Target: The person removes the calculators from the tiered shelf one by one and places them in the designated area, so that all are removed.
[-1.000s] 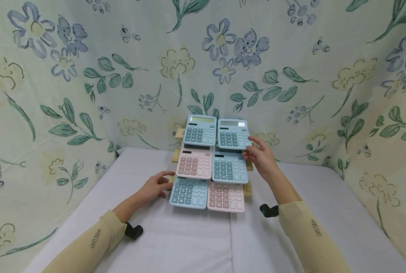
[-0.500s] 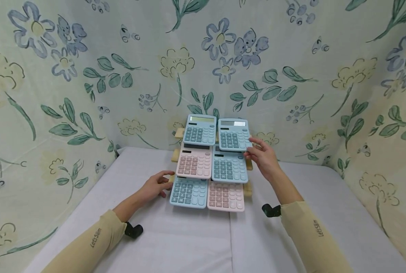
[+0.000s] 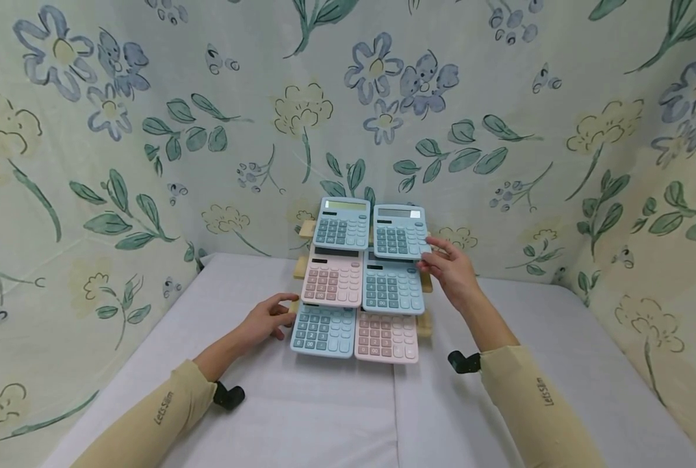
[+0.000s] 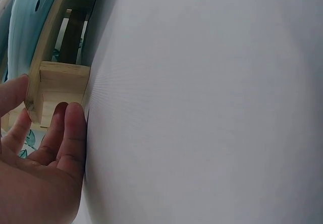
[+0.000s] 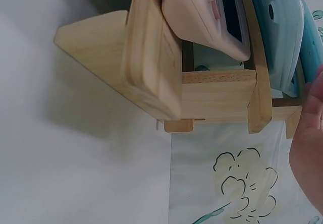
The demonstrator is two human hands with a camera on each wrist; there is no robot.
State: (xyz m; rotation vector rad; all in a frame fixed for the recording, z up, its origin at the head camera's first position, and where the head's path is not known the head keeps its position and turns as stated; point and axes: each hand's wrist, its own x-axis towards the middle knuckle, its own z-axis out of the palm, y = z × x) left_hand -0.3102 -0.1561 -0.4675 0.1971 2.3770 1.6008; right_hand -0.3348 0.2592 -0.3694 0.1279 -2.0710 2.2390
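Several blue and pink calculators stand in three tiers on a wooden rack (image 4: 63, 77). At the top right, my right hand (image 3: 453, 272) grips the right edge of a blue calculator (image 3: 399, 231) between thumb and fingers. Beneath it is another blue calculator (image 3: 392, 286), with a pink calculator (image 3: 386, 337) at the bottom right. My left hand (image 3: 264, 320) holds the rack's left end, its fingertips round the wooden edge beside the bottom-left blue calculator (image 3: 324, 331). On the left above that are a pink calculator (image 3: 333, 278) and a blue calculator (image 3: 342, 223).
A white cloth covers the table (image 3: 348, 416) under the rack. Close behind hangs a flower-patterned curtain (image 3: 236, 156), which also runs along both sides. A slanted wooden leg (image 5: 93, 47) of the rack meets the cloth in the right wrist view.
My right hand and the top-right calculator shift very slightly down and to the right, then settle. The left hand, the rack and the other calculators stay in place.
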